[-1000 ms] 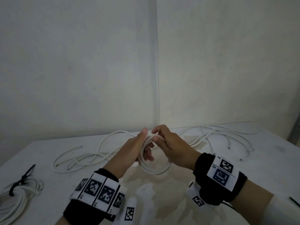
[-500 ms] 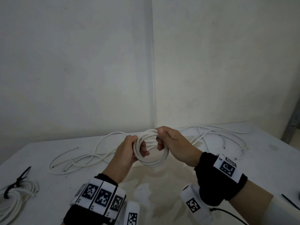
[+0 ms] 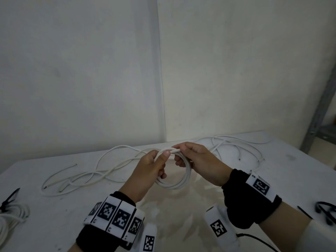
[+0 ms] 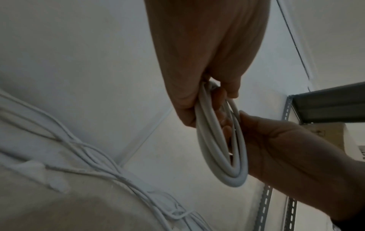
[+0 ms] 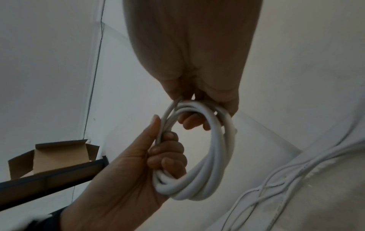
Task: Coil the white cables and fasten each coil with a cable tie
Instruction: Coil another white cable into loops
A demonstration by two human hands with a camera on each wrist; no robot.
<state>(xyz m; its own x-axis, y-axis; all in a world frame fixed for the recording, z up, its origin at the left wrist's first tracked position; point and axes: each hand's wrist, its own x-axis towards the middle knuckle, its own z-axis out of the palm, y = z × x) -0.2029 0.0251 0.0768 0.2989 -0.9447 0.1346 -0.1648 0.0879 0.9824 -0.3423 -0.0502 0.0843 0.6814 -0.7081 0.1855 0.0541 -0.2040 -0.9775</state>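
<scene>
Since a second ago, both of my hands have been lifting the coil [image 3: 179, 180] off the table [image 3: 283, 171] and tilting it upright, and my left thumb is now lying along its top. My left hand [image 3: 151, 171] is curling its fingers through the ring and gripping the near-left side; my right hand [image 3: 198, 160] is pinching the far top strands between thumb and fingers. So both grips are closing on the same coil, which is hanging in the air over the middle of the table.

I am judging this cable to be light but springy — the loops are lying side by side rather than flat, and they look ready to fan open if either grip loosens. Its smooth jacket looks slippery, so I am holding across all the strands at once, not on one.

Loose white cables [image 3: 87, 171] are sprawling on the far left and far right. One tied coil [image 3: 12, 215] is sitting at the near left edge, and black cable ties [image 3: 325, 210] are lying near right.
</scene>
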